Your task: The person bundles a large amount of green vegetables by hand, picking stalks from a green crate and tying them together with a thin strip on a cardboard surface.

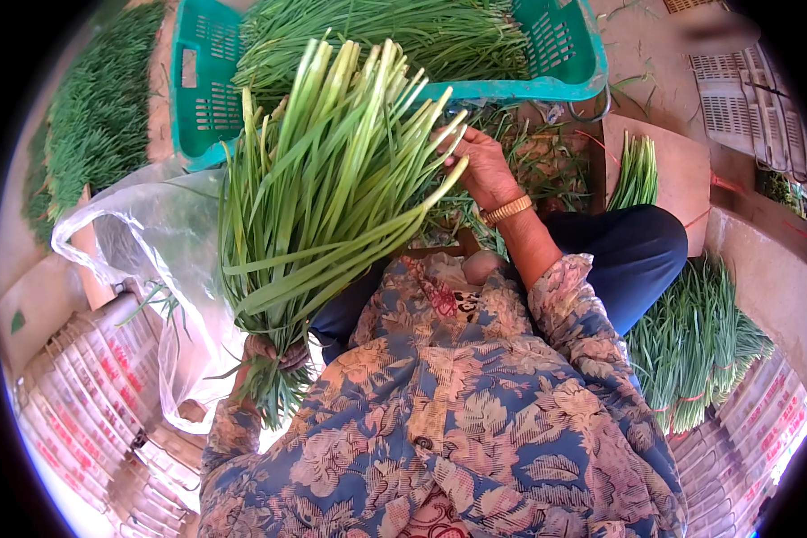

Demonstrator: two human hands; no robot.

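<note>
A large bunch of garlic chives (305, 206) stands before me, pale stalk ends up and green leaf tips down. My left hand (280, 352) is closed around its lower, leafy part. At the upper right of the bunch my right hand (482, 169), with a gold-coloured band at the wrist, has its fingers bent around outer stalks. Those fingertips are partly hidden behind the stalks. Just beyond the bunch sits a green plastic crate (560, 88) filled with more chives. A clear plastic bag (152, 220) lies open at the left of the bunch.
A smaller bundle of chives (637, 172) rests on a brown board (686, 170) at the right. Tied chives (690, 345) lie beside my knee, and a long pile (108, 112) at far left. White baskets (90, 386) stand at left. Loose leaves litter the ground.
</note>
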